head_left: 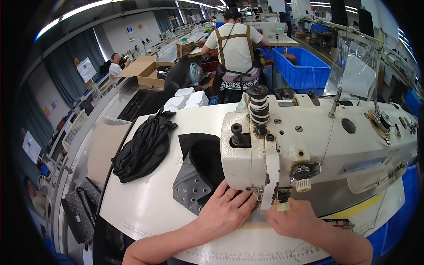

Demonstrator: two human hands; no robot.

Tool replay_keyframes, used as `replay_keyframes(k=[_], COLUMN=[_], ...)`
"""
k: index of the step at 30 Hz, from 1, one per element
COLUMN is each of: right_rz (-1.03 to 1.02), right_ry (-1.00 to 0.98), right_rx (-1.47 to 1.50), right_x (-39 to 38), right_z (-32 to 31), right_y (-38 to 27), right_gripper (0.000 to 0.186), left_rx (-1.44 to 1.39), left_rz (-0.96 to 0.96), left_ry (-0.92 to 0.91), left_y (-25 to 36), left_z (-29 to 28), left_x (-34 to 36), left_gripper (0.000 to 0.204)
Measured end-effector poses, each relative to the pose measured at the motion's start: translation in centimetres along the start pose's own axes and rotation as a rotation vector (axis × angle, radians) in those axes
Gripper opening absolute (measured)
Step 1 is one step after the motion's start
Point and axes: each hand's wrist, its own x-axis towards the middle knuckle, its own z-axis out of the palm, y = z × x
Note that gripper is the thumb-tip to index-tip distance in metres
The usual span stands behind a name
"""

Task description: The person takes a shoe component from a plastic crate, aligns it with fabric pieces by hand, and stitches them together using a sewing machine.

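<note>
Currently at the station: one white industrial sewing machine (pixel 324 132), paint chipped, head extending in from the right over a pale worktable (pixel 128 205) with a printed scale along its near edge. One grey-and-black fabric piece (pixel 189 181), studded with round silvery spots, on the table left of the needle area, its right part running behind the left hand. Left hand (pixel 226 215), ringed: palm down, fingers extended and slightly parted, fingertips just beside the presser foot; nothing pinched. Right hand (pixel 295 219): right of the needle area, fingers curled; whether they pinch anything cannot be told. One gathered bundle of black cloth (pixel 145 148), farther left on the table. Beyond the far edge: white packets (pixel 187 98), an open cardboard box (pixel 151 79), a seated co-worker (pixel 234 46) seen from behind, a blue plastic crate (pixel 300 73).
</note>
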Motion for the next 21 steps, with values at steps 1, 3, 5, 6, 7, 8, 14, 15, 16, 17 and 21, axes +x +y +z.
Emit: replay_keyframes(k=[1,3,5,6,7,8,14,15,16,17,21], right_rz=[0.0,0.031,0.064,0.077,0.091,0.092,0.062,0.072,0.083,0.088,0.083], right_ry=[-0.018,0.001,0.021,0.036,0.052,0.052,-0.001,-0.019,-0.036,-0.032,-0.029], right_rx=[-0.034,-0.019,-0.001,0.0,0.002,0.002,0.033,0.027,0.022,0.022,0.019], right_x=[0.1,0.4,0.4,0.3,0.2,0.2,0.1,0.1,0.2,0.3,0.6], right_z=[-0.2,0.0,0.5,0.8,1.0,1.0,0.2,0.0,-0.1,-0.1,-0.1], right_y=[0.0,-0.1,-0.2,-0.2,-0.2,-0.1,0.0,-0.1,-0.2,-0.2,0.0], right_gripper=[0.011,0.01,0.009,0.008,0.008,0.008,0.013,0.014,0.015,0.015,0.015], left_rx=[-0.02,-0.043,-0.147,-0.147,-0.171,-0.194,-0.167,-0.166,-0.153,-0.141,-0.105], left_rz=[-0.02,-0.039,-0.067,-0.068,-0.041,-0.012,-0.03,-0.026,-0.034,-0.04,-0.004], left_ry=[-0.005,-0.002,-0.043,-0.041,-0.008,0.025,0.026,0.021,0.019,0.017,0.033], left_y=[0.0,0.0,0.1,0.0,-0.1,-0.2,0.0,0.0,0.0,0.0,-0.4], left_z=[0.1,0.1,0.1,0.2,0.2,0.3,-0.1,-0.2,-0.3,-0.3,0.0], left_x=[-0.1,-0.3,-0.6,-0.8,-1.0,-1.2,-0.9,-0.8,-0.7,-0.5,-0.2], left_gripper=[0.025,0.026,0.027,0.027,0.026,0.025,0.021,0.021,0.02,0.02,0.019])
